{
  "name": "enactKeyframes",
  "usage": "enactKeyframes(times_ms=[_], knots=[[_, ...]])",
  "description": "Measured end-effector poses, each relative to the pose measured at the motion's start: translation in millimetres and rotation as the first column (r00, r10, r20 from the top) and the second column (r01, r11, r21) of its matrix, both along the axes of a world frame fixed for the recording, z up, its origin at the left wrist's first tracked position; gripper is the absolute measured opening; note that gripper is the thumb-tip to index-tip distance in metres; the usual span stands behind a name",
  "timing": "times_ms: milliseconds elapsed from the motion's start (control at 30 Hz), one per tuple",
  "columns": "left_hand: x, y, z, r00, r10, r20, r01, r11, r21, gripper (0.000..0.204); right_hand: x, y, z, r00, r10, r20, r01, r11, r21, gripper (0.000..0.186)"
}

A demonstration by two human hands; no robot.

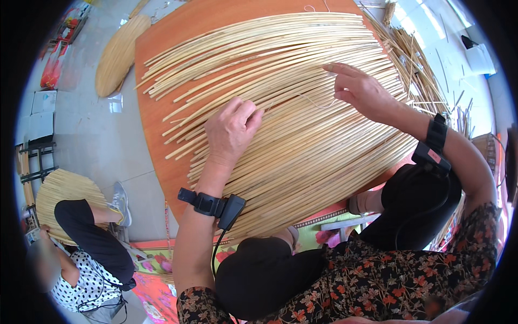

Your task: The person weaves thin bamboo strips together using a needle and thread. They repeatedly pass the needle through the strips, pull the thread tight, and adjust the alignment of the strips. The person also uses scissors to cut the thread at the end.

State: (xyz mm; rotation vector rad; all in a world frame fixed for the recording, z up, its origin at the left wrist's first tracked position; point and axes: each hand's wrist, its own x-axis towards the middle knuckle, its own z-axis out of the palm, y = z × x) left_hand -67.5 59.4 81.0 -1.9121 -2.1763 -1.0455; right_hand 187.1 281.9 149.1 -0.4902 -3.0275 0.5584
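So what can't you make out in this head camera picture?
In the head view:
What the left hand grips, if anything: hidden by its curled fingers.
Pale thread: too thin to follow among the stalks.
Co-worker's head: blurred.
Stalk mat at lower left: partly behind co-worker's leg.

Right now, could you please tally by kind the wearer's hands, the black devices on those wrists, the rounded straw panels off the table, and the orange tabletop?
Wearer's hands: 2 (left hand, right hand)
Black wrist devices: 2
Rounded straw panels: 2
Orange tabletop: 1
Total: 7
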Motion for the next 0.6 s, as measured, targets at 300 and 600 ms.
enactKeyframes(times_ms=[300, 600], knots=[[-2, -5, -4, 0.999, 0.027, -0.027, -0.027, 1.0, -0.011, 0.021, -30, -77, 116, 0.998, 0.061, 0.0, -0.014, 0.235, -0.972, 0.023], [0, -2, -5, 1.0, 0.018, -0.022, -0.018, 1.0, 0.007, 0.019, -29, -107, 90, 0.989, 0.107, 0.107, 0.116, -0.081, -0.99, 0.021]])
